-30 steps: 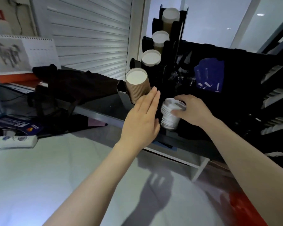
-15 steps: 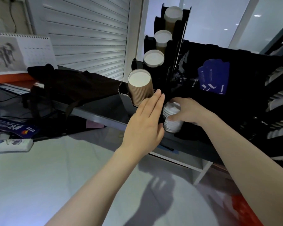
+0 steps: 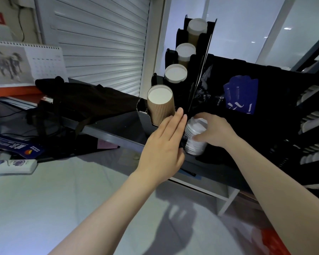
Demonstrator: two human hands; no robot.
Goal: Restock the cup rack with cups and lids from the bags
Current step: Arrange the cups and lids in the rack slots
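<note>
Right hand point(image 3: 215, 132) at frame centre, fingers point(image 3: 204, 116) wrapped round a stack of white lids point(image 3: 194, 146). It grips them.
Lids are at the foot of the black rack point(image 3: 196, 67), just right of its cup column, centre of frame.
Left hand point(image 3: 164, 150) is flat with fingers straight and together, holding nothing. It lies edge-on between the ribbed brown cup point(image 3: 161, 107) in the lowest slot and the lids, just beside both. Actual contact with either: can't tell.
Three more cups point(image 3: 175, 73) in the slots above, white ends toward the camera, stepping up to top centre.
Blue pack point(image 3: 241, 94) right of the rack, against dark shelving.
Dark bag point(image 3: 85, 102) left of centre, calendar point(image 3: 26, 63) upper left, shutter point(image 3: 99, 43) behind it at top.
</note>
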